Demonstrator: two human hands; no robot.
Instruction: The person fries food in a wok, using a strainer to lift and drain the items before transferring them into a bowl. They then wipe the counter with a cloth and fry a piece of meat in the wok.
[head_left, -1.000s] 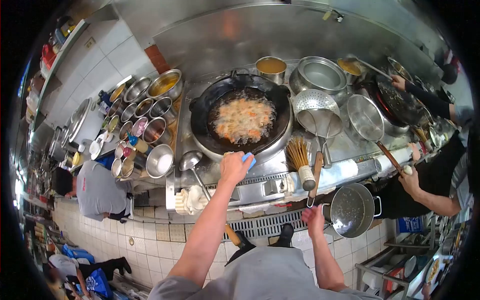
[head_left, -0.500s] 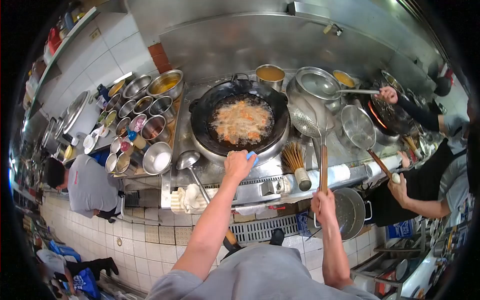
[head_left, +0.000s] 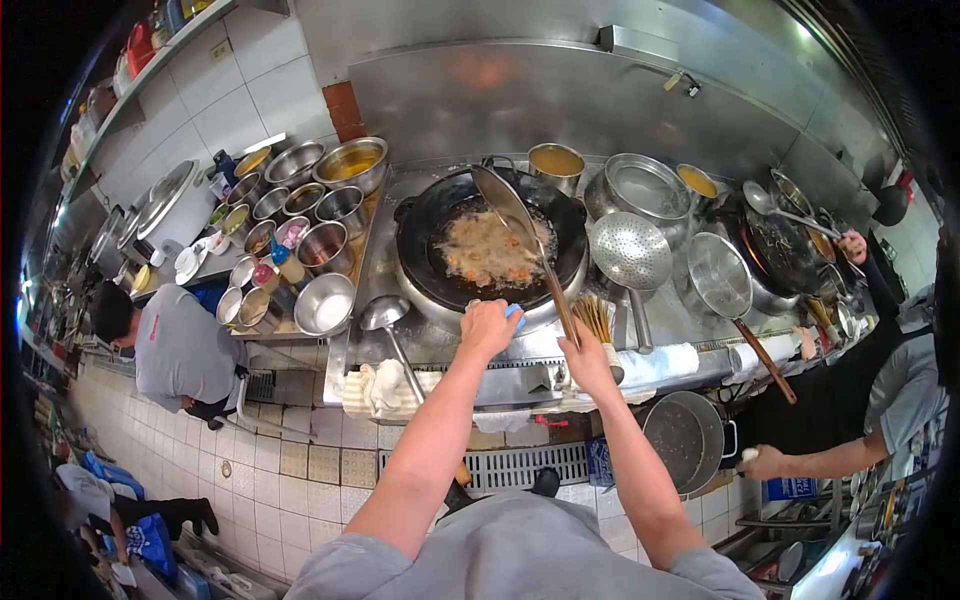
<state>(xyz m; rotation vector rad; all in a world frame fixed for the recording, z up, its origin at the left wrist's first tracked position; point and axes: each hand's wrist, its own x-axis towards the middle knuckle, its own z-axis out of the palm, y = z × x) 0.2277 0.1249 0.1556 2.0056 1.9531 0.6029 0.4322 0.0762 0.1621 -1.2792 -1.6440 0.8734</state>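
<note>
A black wok (head_left: pixel 415 255) sits on the stove, with orange-brown pieces of food (head_left: pixel 490 245) bubbling in oil. At the wok's near rim my left hand (head_left: pixel 488 328) is closed around a folded blue cloth (head_left: pixel 514 317). My right hand (head_left: pixel 588 362) grips the wooden handle of a wok spatula (head_left: pixel 506 208), its metal head tilted over the wok's contents. Just beside my right hand stands a bamboo wok brush (head_left: pixel 594 318), partly hidden. A perforated skimmer (head_left: pixel 630 250) lies on the stove to the right, and a ladle (head_left: pixel 385 313) rests at the left.
Metal bowls and tins of ingredients (head_left: pixel 325 247) crowd the left side. A pot of yellowish liquid (head_left: pixel 556 165) stands behind the wok. On the right are a wire strainer (head_left: pixel 718 272), a second wok (head_left: pixel 785 245) and a co-worker's arm (head_left: pixel 825 458). A deep pot (head_left: pixel 682 440) stands below the front edge.
My right hand has raised the spatula from the right side and swung it left over the wok. My left hand stays at the rim. The co-worker's hand has left the strainer's handle.
</note>
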